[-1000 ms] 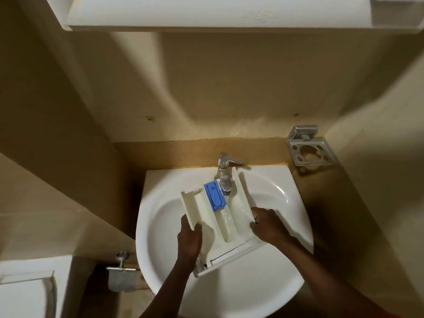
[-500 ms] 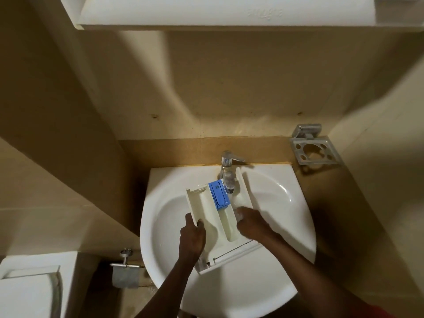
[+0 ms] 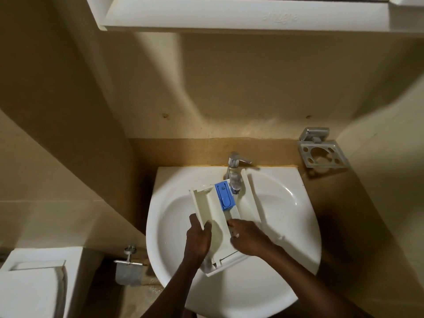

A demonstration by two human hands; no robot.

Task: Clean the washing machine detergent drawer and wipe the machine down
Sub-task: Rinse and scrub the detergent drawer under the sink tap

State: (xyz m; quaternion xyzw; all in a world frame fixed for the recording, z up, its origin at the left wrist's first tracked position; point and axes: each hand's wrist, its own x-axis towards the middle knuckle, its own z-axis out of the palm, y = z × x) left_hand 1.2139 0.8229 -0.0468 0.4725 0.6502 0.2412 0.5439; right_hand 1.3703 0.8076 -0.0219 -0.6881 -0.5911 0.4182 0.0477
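Head view: a white drawer (image 3: 207, 204) sits in the basin of a white sink (image 3: 286, 203), lying slantwise with its front panel toward the person and its far end up under the tap (image 3: 235, 174). The tap's spout hangs over the drawer's far right part, just beside a blue insert (image 3: 224, 195) that sits in the middle compartment at the far end. The drawer is tilted, its far end propped near the back rim of the sink and its front panel low in the bowl.

The left hand (image 3: 198, 239) grips the drawer's left wall: the thumb lies on the outside of the wall and the fingers curl over it into the left compartment. The right hand (image 3: 247, 237) lies across the right part of the drawer, knuckles up, with its fingertips at the middle compartment, below the blue insert. Its fingers are bent, but I cannot tell whether they pinch anything or only press on the plastic. Both forearms come up from the bottom edge.

On the wall to the right of the tap hangs a metal holder (image 3: 321, 154) with round holes. To the left, below the sink's rim, is a paper-roll holder (image 3: 129, 269), and further left a white cistern (image 3: 29, 283). A white cabinet (image 3: 229, 17) runs along the top.
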